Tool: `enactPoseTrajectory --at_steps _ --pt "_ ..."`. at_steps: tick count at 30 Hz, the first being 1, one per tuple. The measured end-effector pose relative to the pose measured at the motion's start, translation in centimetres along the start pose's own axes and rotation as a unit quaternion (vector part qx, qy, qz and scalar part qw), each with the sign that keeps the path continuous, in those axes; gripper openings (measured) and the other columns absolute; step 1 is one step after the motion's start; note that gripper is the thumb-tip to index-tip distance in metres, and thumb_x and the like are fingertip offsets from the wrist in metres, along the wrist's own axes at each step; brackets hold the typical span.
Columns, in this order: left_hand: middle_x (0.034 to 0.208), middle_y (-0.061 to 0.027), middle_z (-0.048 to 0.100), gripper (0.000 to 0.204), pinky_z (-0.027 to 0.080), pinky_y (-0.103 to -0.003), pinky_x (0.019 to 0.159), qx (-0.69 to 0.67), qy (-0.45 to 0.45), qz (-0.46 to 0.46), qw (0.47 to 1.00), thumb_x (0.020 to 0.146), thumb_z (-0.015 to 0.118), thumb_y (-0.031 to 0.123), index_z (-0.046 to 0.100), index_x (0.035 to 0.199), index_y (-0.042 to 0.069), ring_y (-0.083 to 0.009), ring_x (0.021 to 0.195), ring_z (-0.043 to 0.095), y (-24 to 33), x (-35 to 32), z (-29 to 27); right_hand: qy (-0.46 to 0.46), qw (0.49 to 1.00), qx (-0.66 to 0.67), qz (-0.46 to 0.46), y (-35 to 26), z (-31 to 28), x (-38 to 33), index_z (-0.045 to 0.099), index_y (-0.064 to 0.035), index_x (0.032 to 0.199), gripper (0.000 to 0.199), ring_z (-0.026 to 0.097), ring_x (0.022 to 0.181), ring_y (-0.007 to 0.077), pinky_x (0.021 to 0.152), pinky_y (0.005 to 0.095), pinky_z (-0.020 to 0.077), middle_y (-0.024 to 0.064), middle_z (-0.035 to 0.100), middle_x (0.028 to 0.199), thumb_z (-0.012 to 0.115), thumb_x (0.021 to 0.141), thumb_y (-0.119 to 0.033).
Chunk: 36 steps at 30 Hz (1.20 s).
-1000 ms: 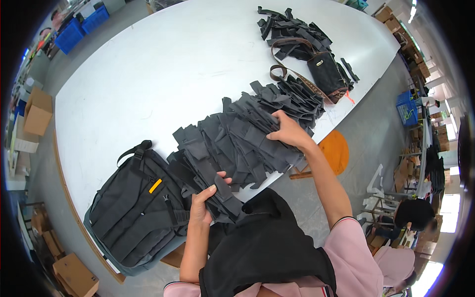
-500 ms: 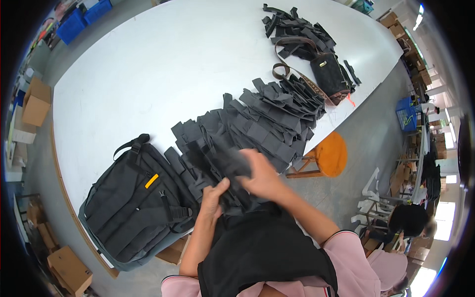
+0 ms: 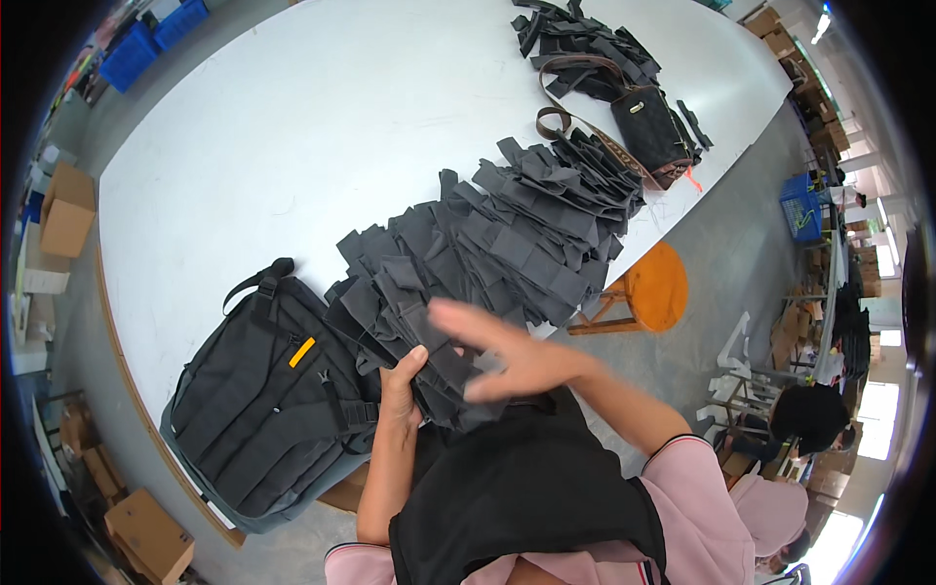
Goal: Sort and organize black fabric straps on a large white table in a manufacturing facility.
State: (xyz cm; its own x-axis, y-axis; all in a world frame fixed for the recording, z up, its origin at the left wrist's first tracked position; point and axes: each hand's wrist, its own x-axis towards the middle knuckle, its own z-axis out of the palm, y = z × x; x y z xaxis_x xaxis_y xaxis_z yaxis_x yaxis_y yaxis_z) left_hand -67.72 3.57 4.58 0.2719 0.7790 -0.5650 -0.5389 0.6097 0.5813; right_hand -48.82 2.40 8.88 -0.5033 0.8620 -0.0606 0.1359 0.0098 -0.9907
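Observation:
Dark grey fabric pieces point(image 3: 526, 244) lie in a long overlapping heap across the white table. At the near end of the heap, my left hand point(image 3: 400, 385) grips a bunch of fabric pieces point(image 3: 405, 307), its thumb on top and its other fingers mostly hidden beneath. Over that bunch, my right hand point(image 3: 512, 356) has its fingers stretched out and apart, somewhat blurred, holding nothing. Left of my left hand, a black backpack point(image 3: 268, 400) with a yellow tab lies on the table, close beside the fabric.
A small black shoulder bag point(image 3: 651, 127) with a patterned strap rests by another fabric heap point(image 3: 585, 44) at the far right of the white table point(image 3: 263, 156). A round wooden stool point(image 3: 655, 288) stands beside the right edge. Cardboard boxes point(image 3: 148, 534) sit at left.
My right hand has opened and let go of the dark fabric piece it was moving. That fabric now lies on the bunch at my left hand, which still grips.

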Motion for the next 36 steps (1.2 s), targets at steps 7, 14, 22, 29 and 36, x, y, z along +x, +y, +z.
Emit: enactPoseTrajectory --at_steps 7,14,22,29,36 --pt "0.096 -0.0207 0.062 0.061 0.053 -0.037 0.081 0.006 -0.127 -0.053 0.99 0.075 0.058 0.034 0.048 0.117 -0.009 -0.0275 0.092 0.063 0.6 -0.5 -0.4 0.283 0.803 -0.436 0.291 5.6 -6.9 -2.2 0.047 0.0 0.121 0.065 0.048 0.099 0.0312 0.084 0.0397 0.0424 0.014 0.046 0.115 0.075 0.066 -0.02" --pt "0.103 -0.0211 0.06 0.059 0.054 -0.039 0.08 0.004 -0.073 -0.051 0.996 0.075 0.058 0.031 0.047 0.118 -0.009 -0.0293 0.094 0.062 1.0 -0.7 -2.0 0.353 0.845 -0.31 0.257 3.2 -5.3 -2.6 0.044 0.0006 0.122 0.061 0.051 0.104 0.0314 0.085 0.0361 0.0443 0.0167 0.05 0.106 0.068 0.071 -0.022" --pt "0.108 -0.0207 0.059 0.057 0.054 -0.042 0.079 0.021 -0.073 -0.032 0.997 0.076 0.058 0.028 0.047 0.119 -0.007 -0.0302 0.092 0.063 1.2 -0.9 -1.8 0.33 0.849 -0.286 0.296 1.1 -5.0 -3.1 0.042 -0.0012 0.124 0.071 0.054 0.103 0.0288 0.084 0.0346 0.0455 0.0147 0.057 0.106 0.075 0.064 -0.023" --pt "0.106 -0.0229 0.059 0.055 0.055 -0.043 0.078 -0.01 -0.101 -0.038 0.994 0.072 0.06 0.016 0.046 0.119 -0.007 -0.0315 0.089 0.064 1.6 -1.0 -0.9 0.319 0.904 0.093 0.269 2.3 -4.2 -5.1 0.047 0.0065 0.121 0.069 0.055 0.104 0.0252 0.089 0.035 0.0425 0.019 0.056 0.114 0.076 0.066 -0.025" --pt "0.108 -0.0112 0.06 0.057 0.047 -0.029 0.082 0.141 -0.112 -0.021 0.983 0.071 0.077 0.021 0.053 0.114 -0.007 -0.0195 0.092 0.06 -1.0 -1.1 -1.5 0.152 0.92 -0.278 0.23 1.4 6.9 -0.2 0.036 0.005 0.127 0.071 0.039 0.118 0.0372 0.094 0.0417 0.0361 0.0278 0.042 0.123 0.065 0.078 -0.037"
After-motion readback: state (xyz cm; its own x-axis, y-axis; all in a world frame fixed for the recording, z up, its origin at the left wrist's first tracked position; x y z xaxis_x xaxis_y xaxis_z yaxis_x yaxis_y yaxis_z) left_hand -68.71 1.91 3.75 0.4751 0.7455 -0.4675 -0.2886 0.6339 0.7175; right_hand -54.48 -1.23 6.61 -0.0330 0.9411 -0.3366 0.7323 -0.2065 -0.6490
